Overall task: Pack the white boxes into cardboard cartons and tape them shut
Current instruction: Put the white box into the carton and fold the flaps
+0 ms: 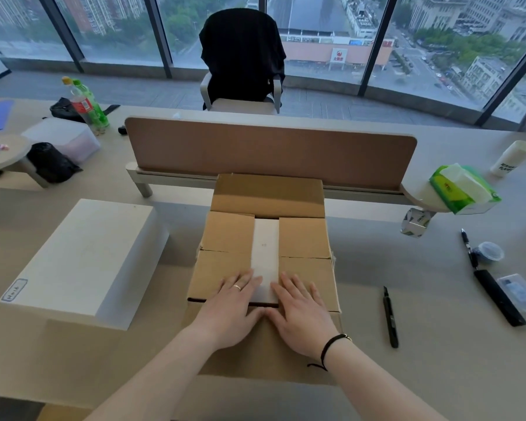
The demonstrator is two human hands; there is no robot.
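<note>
A cardboard carton [304, 238] stands on the desk in front of me. Its two side flaps are folded down, and a white box [265, 244] shows in the gap between them. The far flap [268, 196] stands up and open. My left hand [231, 308] lies flat, fingers straight, on the left flap near the front edge. My right hand [301, 311] lies flat on the right flap beside it, thumbs nearly touching. A second, larger white box [79, 259] with a handwritten label sits on the desk to the left of the carton.
A black utility knife [390, 317] lies right of the carton. Further right are a pen [468, 247], a black bar [498, 300] and a small lidded cup [489, 252]. A tissue pack [462, 189] sits on a shelf. A brown divider [271, 150] runs behind the carton. Bottles [87, 104] stand far left.
</note>
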